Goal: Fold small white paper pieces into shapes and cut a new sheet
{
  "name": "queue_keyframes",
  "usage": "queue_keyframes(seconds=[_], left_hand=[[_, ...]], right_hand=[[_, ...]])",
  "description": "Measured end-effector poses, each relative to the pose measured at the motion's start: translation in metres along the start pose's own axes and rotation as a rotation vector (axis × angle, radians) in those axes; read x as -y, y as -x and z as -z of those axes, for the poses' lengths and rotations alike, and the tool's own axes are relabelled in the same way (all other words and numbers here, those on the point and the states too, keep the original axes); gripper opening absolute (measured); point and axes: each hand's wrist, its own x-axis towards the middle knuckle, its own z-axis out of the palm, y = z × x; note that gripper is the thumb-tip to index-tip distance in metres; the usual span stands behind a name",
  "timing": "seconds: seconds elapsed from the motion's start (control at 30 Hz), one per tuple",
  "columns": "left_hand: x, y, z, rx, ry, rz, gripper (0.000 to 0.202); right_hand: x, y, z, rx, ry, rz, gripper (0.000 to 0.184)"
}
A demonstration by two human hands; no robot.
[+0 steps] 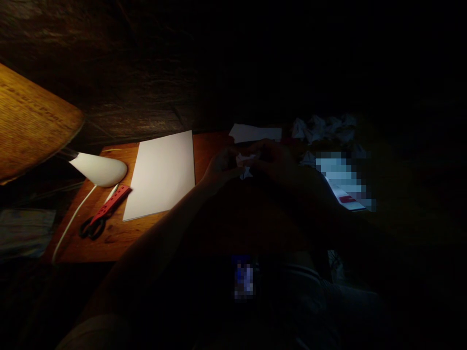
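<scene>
Over the middle of a dim wooden table (116,233), my left hand (221,164) and my right hand (274,158) come together on a small piece of folded white paper (246,171). The fingers of both are closed around it, one hand at each side. Deep shadow hides most of my right hand and its exact grip. Just behind my hands lie cut pieces of white paper (255,133). A stack of white paper sheets (164,175) rests to the left of my left forearm.
At the left stands a lamp with a white base (100,169) and a woven shade (32,121). Scissors (93,227) lie beside a red perforated strip (113,201). Several folded paper shapes (317,129) sit at the back right, near a lit phone (343,182).
</scene>
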Motion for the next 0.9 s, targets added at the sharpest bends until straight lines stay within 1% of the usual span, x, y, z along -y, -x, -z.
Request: queue_keyframes(seconds=[0.07,0.17,0.27,0.33,0.4,0.53,0.67,0.77,0.9], left_hand=[[0.002,0.0,0.002,-0.002,-0.002,-0.005,0.065],[0.002,0.0,0.003,-0.008,-0.027,-0.013,0.059],[-0.001,0.001,0.001,-0.046,-0.083,-0.045,0.05],[-0.002,0.001,-0.001,-0.077,-0.118,-0.065,0.048],[-0.002,0.001,-0.002,-0.093,-0.124,-0.051,0.047],[0.0,0.0,-0.002,-0.104,-0.084,0.006,0.046],[0.0,0.001,-0.002,-0.151,-0.088,0.012,0.044],[0.002,0.002,-0.002,-0.181,-0.076,0.033,0.042],[0.007,0.002,0.0,-0.176,-0.071,0.049,0.038]], right_hand=[[0.0,0.0,0.0,0.021,-0.004,0.042,0.052],[-0.002,0.001,0.0,0.048,0.046,0.098,0.044],[-0.003,0.003,0.001,0.073,0.176,0.135,0.03],[-0.001,0.004,0.002,0.088,0.281,0.153,0.019],[0.001,0.004,0.004,0.092,0.369,0.174,0.012],[0.005,0.004,0.006,0.069,0.464,0.253,0.01],[0.006,0.006,0.005,0.058,0.511,0.314,0.012],[0.008,0.008,0.003,0.064,0.538,0.315,0.01],[0.014,0.01,0.003,0.072,0.565,0.288,0.01]])
